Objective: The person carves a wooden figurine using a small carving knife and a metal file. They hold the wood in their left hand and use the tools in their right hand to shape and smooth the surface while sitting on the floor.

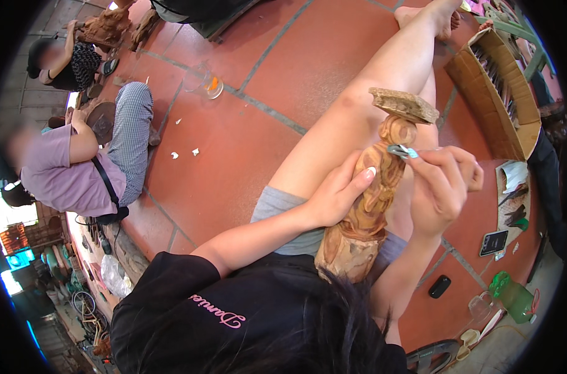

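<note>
A carved wooden figure (369, 215) with brown swirling grain leans across my lap. Its thick, rough base (349, 257) is nearest my body, and a flat rough slab (405, 106) tops the far end. My left hand (336, 198) is closed around the figure's middle from the left side, thumb on top. Between the thumb and fingertips of my right hand (444, 181) is a small folded dark grey piece (397, 150), pressed against the figure just below its rounded upper part. The piece's material is too small to make out.
Red floor tiles surround my bare legs. A cardboard box (492, 93) of thin tools stands right; a phone (494, 243), black oval object (439, 286) and green bottle (514, 299) lie nearer. Glasses (205, 86) stand ahead. Two people (77, 162) sit left.
</note>
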Demonstrator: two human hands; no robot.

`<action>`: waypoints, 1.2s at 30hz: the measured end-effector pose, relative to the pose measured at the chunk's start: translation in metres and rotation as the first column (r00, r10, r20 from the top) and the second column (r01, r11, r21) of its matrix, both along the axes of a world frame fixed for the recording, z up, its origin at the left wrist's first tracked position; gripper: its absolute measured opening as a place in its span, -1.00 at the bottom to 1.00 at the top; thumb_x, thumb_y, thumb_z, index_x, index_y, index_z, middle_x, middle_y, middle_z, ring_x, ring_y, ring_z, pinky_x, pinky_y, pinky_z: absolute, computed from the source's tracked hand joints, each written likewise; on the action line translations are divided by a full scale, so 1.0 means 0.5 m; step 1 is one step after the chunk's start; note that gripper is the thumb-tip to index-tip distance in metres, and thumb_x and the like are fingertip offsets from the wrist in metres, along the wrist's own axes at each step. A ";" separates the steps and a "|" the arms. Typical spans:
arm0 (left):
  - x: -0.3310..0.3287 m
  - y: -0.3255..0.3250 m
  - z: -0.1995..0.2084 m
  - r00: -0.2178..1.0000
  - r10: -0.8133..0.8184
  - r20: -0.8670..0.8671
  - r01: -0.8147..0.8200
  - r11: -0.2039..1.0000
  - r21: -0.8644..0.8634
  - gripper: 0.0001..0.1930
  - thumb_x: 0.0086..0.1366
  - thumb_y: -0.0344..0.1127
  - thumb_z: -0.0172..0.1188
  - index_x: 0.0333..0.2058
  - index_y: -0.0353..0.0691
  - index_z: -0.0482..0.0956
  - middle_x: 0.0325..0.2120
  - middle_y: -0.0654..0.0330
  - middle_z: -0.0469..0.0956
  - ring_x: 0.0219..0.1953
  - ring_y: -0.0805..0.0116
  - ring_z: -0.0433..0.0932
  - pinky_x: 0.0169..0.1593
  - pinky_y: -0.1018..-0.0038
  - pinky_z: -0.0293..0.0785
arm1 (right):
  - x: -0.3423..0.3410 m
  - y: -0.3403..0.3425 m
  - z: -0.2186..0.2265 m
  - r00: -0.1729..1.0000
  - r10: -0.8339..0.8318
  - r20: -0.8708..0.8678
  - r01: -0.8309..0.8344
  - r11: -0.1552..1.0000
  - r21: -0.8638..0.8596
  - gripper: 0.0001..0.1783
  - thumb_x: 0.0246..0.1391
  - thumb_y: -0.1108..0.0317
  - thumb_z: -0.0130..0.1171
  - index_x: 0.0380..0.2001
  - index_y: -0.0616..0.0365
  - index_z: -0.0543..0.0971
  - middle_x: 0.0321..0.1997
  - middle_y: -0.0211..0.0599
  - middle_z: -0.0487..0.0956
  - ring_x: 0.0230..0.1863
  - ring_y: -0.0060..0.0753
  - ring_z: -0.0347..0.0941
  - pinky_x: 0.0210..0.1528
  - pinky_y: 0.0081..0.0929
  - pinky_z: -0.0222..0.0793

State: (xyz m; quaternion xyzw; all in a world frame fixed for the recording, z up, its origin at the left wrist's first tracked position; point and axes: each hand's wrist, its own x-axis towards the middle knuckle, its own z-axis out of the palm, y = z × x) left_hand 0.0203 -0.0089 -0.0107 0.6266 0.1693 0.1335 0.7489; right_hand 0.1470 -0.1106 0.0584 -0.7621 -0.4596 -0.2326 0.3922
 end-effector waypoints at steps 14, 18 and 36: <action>0.000 0.000 0.007 1.000 -0.012 -0.002 0.012 0.999 0.037 -0.53 0.37 -0.03 -0.12 0.00 -0.37 0.26 -0.18 0.02 0.45 -0.09 0.33 0.42 0.01 0.43 0.31 | -0.003 0.001 0.011 0.998 -0.048 0.029 0.047 0.998 0.042 -0.85 -0.42 0.54 0.31 -0.63 0.10 0.59 -0.53 -0.49 0.52 -0.34 -0.45 0.38 -0.13 -0.48 0.02; 0.002 -0.004 0.011 1.000 0.020 -0.011 -0.021 1.000 -0.023 -0.53 0.37 -0.03 -0.11 0.00 -0.36 0.27 -0.19 0.02 0.45 -0.10 0.34 0.42 0.00 0.44 0.31 | -0.005 0.000 0.002 1.000 -0.026 0.007 0.026 0.999 -0.027 -0.84 -0.42 0.55 0.31 -0.62 0.09 0.60 -0.53 -0.50 0.52 -0.34 -0.45 0.38 -0.12 -0.48 0.02; 0.002 -0.002 0.020 0.994 -0.015 -0.112 0.024 0.997 0.075 -0.47 0.34 0.07 -0.09 -0.02 -0.35 0.28 -0.26 -0.06 0.50 -0.14 0.20 0.51 -0.06 0.38 0.36 | -0.008 -0.016 0.018 0.998 -0.050 0.023 0.052 0.996 -0.075 -0.83 -0.34 0.50 0.37 -0.59 0.12 0.56 -0.55 -0.50 0.49 -0.33 -0.44 0.37 -0.09 -0.45 0.00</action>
